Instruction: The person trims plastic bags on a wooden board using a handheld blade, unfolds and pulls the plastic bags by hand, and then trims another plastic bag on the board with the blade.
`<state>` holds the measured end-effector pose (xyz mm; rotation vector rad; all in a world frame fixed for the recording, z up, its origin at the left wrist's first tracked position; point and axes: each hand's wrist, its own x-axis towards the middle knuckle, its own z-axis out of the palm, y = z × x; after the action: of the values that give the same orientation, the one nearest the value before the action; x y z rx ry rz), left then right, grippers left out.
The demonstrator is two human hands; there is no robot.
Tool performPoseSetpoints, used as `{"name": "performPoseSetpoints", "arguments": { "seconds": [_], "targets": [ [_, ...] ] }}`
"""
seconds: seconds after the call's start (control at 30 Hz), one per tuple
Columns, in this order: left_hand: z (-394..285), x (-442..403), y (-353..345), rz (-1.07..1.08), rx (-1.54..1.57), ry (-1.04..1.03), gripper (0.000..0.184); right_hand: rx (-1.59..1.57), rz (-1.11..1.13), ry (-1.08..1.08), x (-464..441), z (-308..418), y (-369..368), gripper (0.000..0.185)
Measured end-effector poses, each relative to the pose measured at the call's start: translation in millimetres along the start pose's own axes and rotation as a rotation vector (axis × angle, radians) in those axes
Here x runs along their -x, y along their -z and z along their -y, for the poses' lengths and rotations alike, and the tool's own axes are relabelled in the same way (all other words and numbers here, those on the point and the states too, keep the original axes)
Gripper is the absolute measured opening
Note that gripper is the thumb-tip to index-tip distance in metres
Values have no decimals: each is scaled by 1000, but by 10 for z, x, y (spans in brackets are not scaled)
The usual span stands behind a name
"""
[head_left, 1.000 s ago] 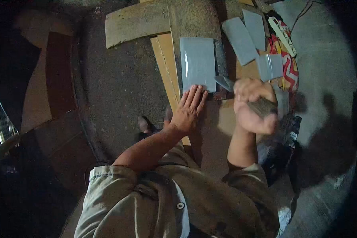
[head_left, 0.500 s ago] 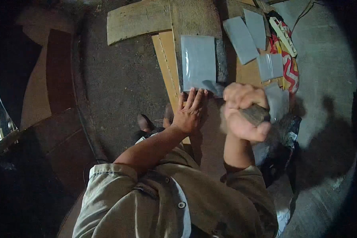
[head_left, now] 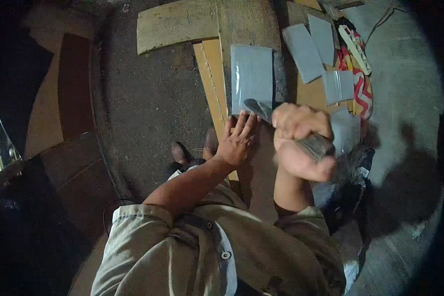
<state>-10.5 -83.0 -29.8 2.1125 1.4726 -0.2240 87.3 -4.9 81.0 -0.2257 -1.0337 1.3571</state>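
Note:
A pale flat pack (head_left: 251,74) in shiny clear plastic lies on a worn wooden board (head_left: 246,22). My left hand (head_left: 234,148) rests flat at its near edge, fingers spread and fingertips touching it. To the right, my right hand (head_left: 298,135) is raised and closed in a fist around a tool with a greyish handle (head_left: 316,146), whose blunt end shows by the thumb. A dark, leaf-shaped patch (head_left: 258,108) lies over the pack's near right corner. I cannot tell whether it is the tool's blade or a shadow. The fist is slightly blurred.
Several pale flat pieces (head_left: 302,53) lie on cardboard to the right. Beside them are a white power strip (head_left: 355,49) and a red patterned cloth (head_left: 363,93). Another plank (head_left: 177,24) juts left from the board. My feet (head_left: 209,140) are below the left forearm.
The dark patch shows more fully and sharply over the pack's corner. My right fist has shifted slightly left with the tool. My left hand has stayed at the near edge; the whole view has moved slightly.

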Motion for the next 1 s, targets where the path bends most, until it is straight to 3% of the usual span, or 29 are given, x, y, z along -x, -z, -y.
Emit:
{"name": "performPoseSetpoints", "arguments": {
  "seconds": [0.03, 0.1, 0.23, 0.37, 0.5, 0.53, 0.73, 0.83, 0.9, 1.0],
  "targets": [
    [13, -6, -79, 1, 0, 1, 53, -1, -1, -1, 17, -37, 37, 62],
    [16, -30, -247, -313, 48, -3, 63, 85, 38, -67, 44, -107, 179, 63],
    [53, -60, -314, -370, -19, -21, 62, 129, 48, -33, -20, 17, 258, 65],
    [9, -19, -223, -205, -17, 18, 57, 130, 50, -42, 5, -13, 333, 66],
    [16, -37, -237, -248, 2, 16, 58, 154, -41, -38, -18, 116, 337, 62],
    [29, -49, -257, -221, -33, 32, 57, 125, 72, 45, -54, 150, 314, 59],
    [40, -63, -320, -374, 58, -5, 58, 194, -14, 9, 0, 203, 442, 59],
    [2, -25, -187, -324, 147, 12, 57, 164, 27, 55, -2, 150, 439, 59],
    [18, -23, -194, -366, 101, -6, 58, 236, -54, -43, -19, 141, 449, 61],
    [32, -7, -76, -387, 134, -39, 60, 199, -40, 31, 8, 173, 474, 60]
  ]
}}
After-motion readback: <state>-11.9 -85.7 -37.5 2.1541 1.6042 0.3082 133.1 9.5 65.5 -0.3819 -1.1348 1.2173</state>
